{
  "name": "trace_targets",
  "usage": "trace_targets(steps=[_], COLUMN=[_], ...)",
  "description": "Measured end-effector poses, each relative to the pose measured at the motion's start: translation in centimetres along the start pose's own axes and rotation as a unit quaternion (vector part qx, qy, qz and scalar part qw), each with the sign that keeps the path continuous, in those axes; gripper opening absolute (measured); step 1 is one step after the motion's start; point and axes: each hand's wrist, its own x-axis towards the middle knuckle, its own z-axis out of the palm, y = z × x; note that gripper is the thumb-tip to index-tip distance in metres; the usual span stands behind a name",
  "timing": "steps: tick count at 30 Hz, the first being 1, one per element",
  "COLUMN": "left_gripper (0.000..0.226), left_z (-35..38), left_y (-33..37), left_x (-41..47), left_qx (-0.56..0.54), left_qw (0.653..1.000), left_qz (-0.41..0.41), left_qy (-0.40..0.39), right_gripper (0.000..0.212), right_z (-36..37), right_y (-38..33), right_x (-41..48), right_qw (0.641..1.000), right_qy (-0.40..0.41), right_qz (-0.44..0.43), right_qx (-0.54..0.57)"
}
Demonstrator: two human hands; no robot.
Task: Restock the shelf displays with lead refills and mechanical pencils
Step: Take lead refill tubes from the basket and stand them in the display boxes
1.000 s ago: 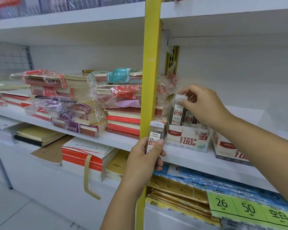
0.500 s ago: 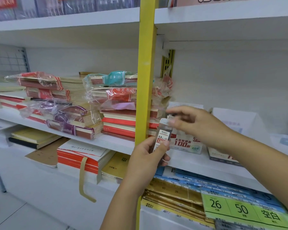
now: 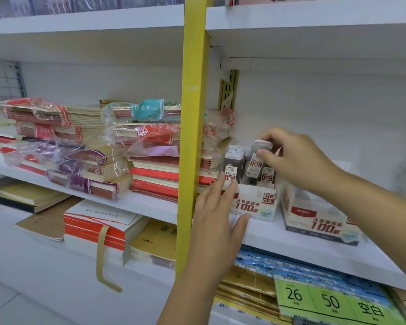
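Observation:
A white and red lead-refill display box [image 3: 256,205] stands on the white shelf [image 3: 302,247] just right of the yellow post. Several clear refill cases [image 3: 232,165] stand upright in it. My right hand [image 3: 295,158] pinches the white cap of one lead refill case [image 3: 254,164], tilted over the box's middle slot. My left hand [image 3: 218,221] is flat with straight fingers, touching the box's front left corner and holding nothing. A second, similar display box [image 3: 319,221] sits to the right.
A yellow upright post [image 3: 192,137] divides the shelving. Wrapped stacks of notebooks [image 3: 85,148] fill the shelf on the left. Below lie more notebooks, gold and blue packs, and a green price tag [image 3: 333,301]. Another shelf board hangs overhead.
My right hand took the refill case from my left hand and carried it up over the display box. My left hand, now without a case, moved to the box's front.

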Motion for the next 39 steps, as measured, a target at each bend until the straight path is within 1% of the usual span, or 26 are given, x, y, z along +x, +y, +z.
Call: trace_targets(steps=[3,5,8,10,12,15,17,19,25,28,31,33,35,37,39], left_gripper=[0.066,0.067,0.067,0.067,0.067,0.068,0.069,0.070,0.069,0.069,0.070,0.070,0.070,0.070,0.067], left_z=[0.1,0.2,0.3,0.2,0.2,0.2,0.2,0.1,-0.2,-0.2,-0.1,-0.1,-0.1,-0.2,-0.4], left_y=[-0.3,-0.4,-0.5,-0.4,-0.4,-0.5,-0.6,-0.6,-0.4,-0.5,-0.6,-0.7,-0.7,-0.5,0.1], left_x=[-0.1,-0.1,-0.1,-0.1,-0.1,-0.2,-0.2,-0.3,-0.4,-0.4,-0.4,-0.4,-0.4,-0.4,-1.0], left_qx=[0.012,0.008,0.001,-0.001,-0.005,-0.009,-0.012,-0.016,-0.025,-0.028,-0.031,-0.033,-0.034,-0.035,-0.031], left_qw=[1.000,1.000,1.000,1.000,1.000,1.000,1.000,1.000,0.999,0.999,0.999,0.999,0.999,0.999,0.999], left_qz=[0.007,0.005,0.003,0.003,0.004,0.004,0.003,0.003,0.004,0.003,0.002,0.002,0.004,0.003,0.001], left_qy=[0.000,-0.001,-0.001,0.001,0.000,-0.003,-0.006,-0.011,-0.019,-0.021,-0.021,-0.021,-0.022,-0.021,-0.011], right_gripper=[0.024,0.026,0.021,0.021,0.023,0.029,0.029,0.024,0.006,0.006,0.012,0.021,0.032,0.040,0.037], right_z=[1.1,1.6,2.2,2.4,2.5,2.4,2.3,2.2,1.6,1.2,1.7,2.1,2.2,1.8,0.8], right_y=[0.7,1.0,1.3,1.5,1.6,1.7,1.8,1.9,1.6,1.8,1.9,2.0,2.0,1.8,1.2], right_x=[0.5,1.0,1.5,1.8,2.2,2.6,2.6,2.5,2.4,2.7,2.8,2.7,2.3,1.6,0.2], right_qw=[0.998,0.997,0.993,0.988,0.985,0.983,0.982,0.984,0.998,0.999,0.996,0.990,0.986,0.986,0.992], right_qy=[-0.053,-0.065,-0.031,-0.008,0.005,0.000,-0.003,0.001,-0.010,-0.024,-0.023,-0.018,-0.028,-0.029,0.007], right_qz=[0.024,0.033,-0.007,-0.019,-0.008,0.003,0.000,-0.004,0.008,0.028,0.025,0.009,0.006,0.004,-0.010], right_qx=[0.004,-0.018,-0.113,-0.156,-0.172,-0.185,-0.189,-0.178,-0.064,-0.037,-0.084,-0.138,-0.167,-0.163,-0.127])
